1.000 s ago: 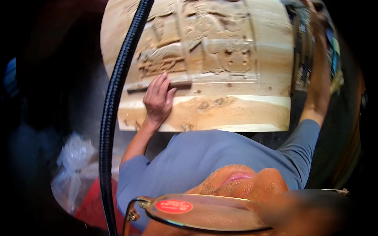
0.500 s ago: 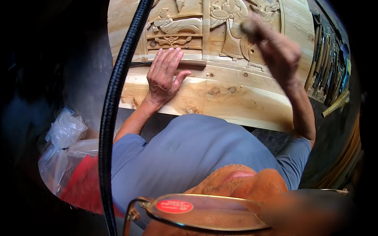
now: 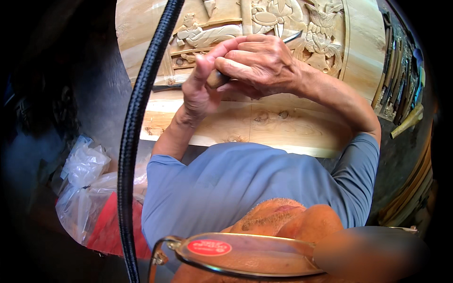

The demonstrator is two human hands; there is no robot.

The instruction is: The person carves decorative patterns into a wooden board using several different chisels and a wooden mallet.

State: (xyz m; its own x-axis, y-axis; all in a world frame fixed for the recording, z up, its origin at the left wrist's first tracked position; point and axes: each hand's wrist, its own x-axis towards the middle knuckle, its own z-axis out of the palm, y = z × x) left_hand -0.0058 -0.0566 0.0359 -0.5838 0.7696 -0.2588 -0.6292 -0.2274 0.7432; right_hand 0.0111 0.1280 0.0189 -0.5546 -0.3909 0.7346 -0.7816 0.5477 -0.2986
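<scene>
My right hand [image 3: 264, 63] is closed around a carving chisel with a wooden handle [image 3: 217, 79]. Its metal blade [image 3: 293, 37] sticks out past the far side of that hand, pointing up and right. Close against the butt of the handle is my left hand [image 3: 200, 89], thumb up; its other fingers are mostly hidden behind the handle and my right hand. Both hands are over a pale wooden panel [image 3: 278, 129] carved in relief, with a reclining figure [image 3: 212, 33], a standing robed figure [image 3: 283, 19] and leafy ornament [image 3: 323, 42].
Several long-handled carving tools [image 3: 391, 70] lie in a row right of the panel, with a pale wooden mallet-like piece [image 3: 406, 121] near them. A black braided cable [image 3: 130, 141] crosses the view at left. A clear plastic bag [image 3: 85, 184] and something red [image 3: 115, 226] sit at lower left.
My right hand has come left and down from above the standing figure. My left hand has lifted off the panel and turned, meeting it at the chisel handle.
</scene>
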